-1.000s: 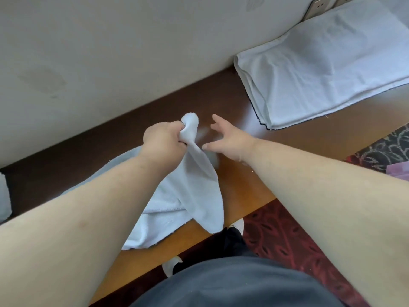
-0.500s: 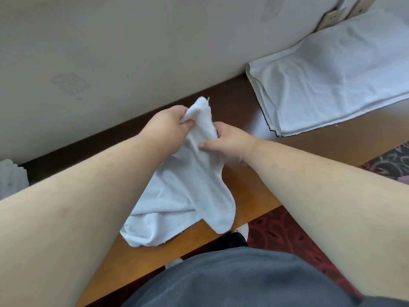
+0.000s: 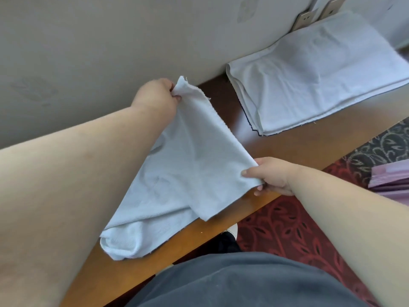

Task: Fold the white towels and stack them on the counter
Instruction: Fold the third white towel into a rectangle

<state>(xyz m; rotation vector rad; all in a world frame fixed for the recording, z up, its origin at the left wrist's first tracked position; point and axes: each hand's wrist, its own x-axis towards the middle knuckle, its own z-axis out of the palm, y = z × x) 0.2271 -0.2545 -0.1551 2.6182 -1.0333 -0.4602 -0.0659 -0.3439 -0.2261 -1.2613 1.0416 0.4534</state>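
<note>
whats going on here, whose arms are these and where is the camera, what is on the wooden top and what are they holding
The camera sits on a person's head and looks forward and down, so the two bare arms are the wearer's own. No machine is involved. The left hand pinches one corner of a white towel near the wall, and the right hand pinches another corner nearer the body, stretching one edge between them. The rest of the towel droops onto the wooden counter. Farther right on the counter lies a stack of folded white towels. Below the counter edge you see a patterned carpet and the wearer's grey clothing.
</note>
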